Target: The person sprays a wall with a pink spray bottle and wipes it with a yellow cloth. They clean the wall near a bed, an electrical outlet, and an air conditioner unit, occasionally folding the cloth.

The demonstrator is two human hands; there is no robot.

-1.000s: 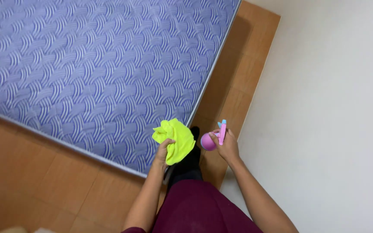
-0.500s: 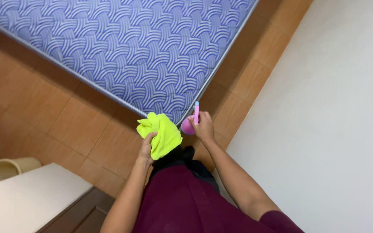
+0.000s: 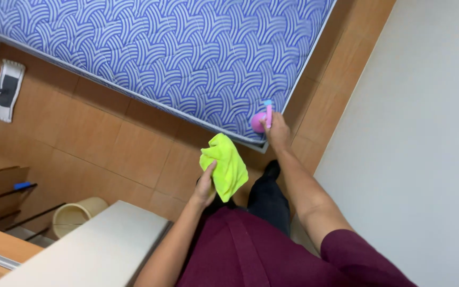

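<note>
Left hand [image 3: 206, 187] closed on yellow cloth [image 3: 224, 165], right hand [image 3: 276, 129] gripping pink spray bottle [image 3: 262, 118]

A blue patterned mattress [image 3: 176, 58] is seen far across the tiled floor [image 3: 107, 143]; a mop head [image 3: 7, 89] and cream bin [image 3: 78, 214] are placed left.

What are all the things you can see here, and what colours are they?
mattress: one, blue with white swirls, on the floor at the top
floor: orange-brown tiles
wall: pale grey, on the right
flat mop: one, white and grey, far left
bucket: one, cream, lower left
counter: one, white, bottom left
cloth: one, yellow-green, held in the left hand
spray bottle: one, pink with a blue tip, held in the right hand
left hand: grips the cloth
right hand: grips the bottle
</note>
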